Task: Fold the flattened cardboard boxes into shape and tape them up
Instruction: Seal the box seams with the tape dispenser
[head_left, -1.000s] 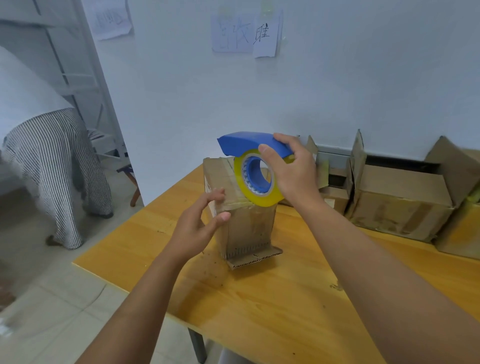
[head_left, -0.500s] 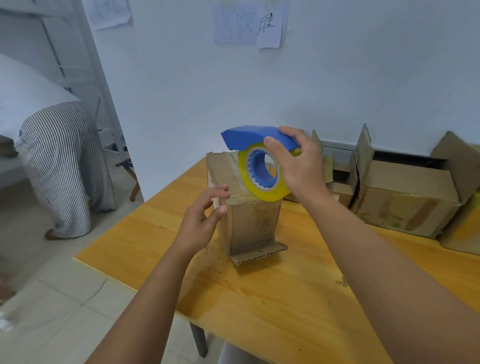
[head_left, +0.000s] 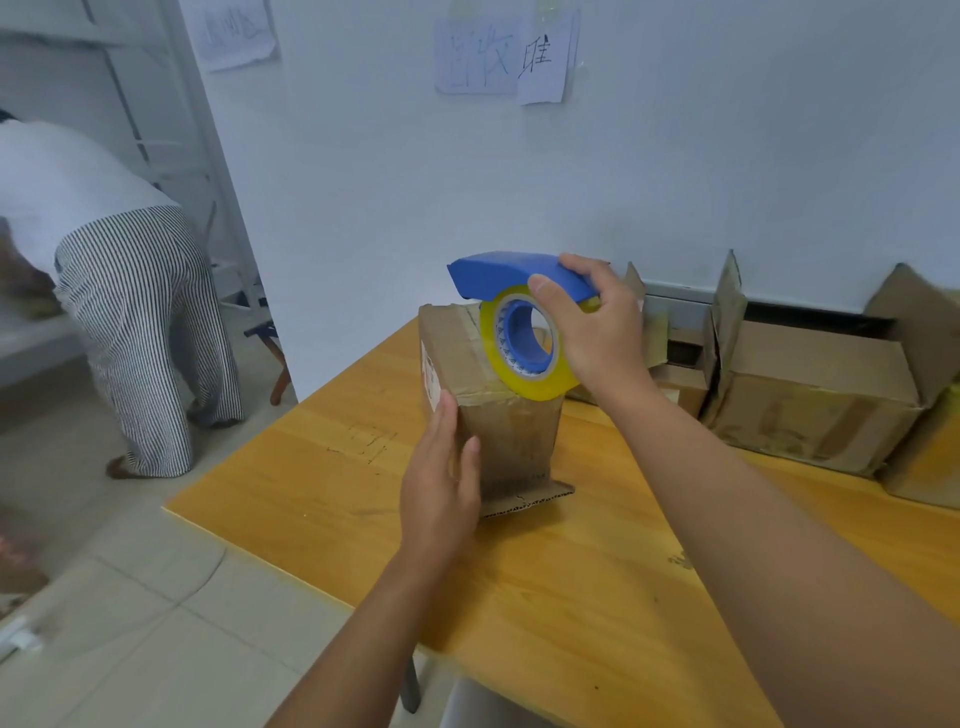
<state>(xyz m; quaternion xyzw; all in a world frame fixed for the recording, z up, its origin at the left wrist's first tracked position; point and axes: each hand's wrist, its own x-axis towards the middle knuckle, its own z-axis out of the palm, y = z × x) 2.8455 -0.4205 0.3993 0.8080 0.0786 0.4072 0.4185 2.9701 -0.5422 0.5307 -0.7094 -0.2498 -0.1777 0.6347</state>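
On a yellow wooden table (head_left: 332, 499) set against a white wall (head_left: 727, 156), a small cardboard box (head_left: 511, 436) stands upright near the table's left edge, one bottom flap (head_left: 530, 503) splayed out onto the wood. The left hand (head_left: 441, 483) lies flat against the box's near side, fingers straight and pressed to the cardboard, fingertips reaching up toward the box's top edge. The right hand (head_left: 592, 327) grips a blue tape dispenser (head_left: 514, 275), fingers curled over its top cover and the thumb across the face of the yellow tape roll (head_left: 524, 348). The roll sits just under those fingers, its lower rim meeting the box's top near edge, where a strip of clear tape crosses the cardboard. Beyond the right hand, along the wall, several open boxes (head_left: 810, 395) stand with flaps raised, close together and well apart from the one being held. Two paper notes (head_left: 498, 57) with handwriting hang on the wall above. To the left, off the table, a person in striped trousers (head_left: 150, 332) bends over on the tiled floor (head_left: 156, 649), near white metal shelving (head_left: 156, 130).
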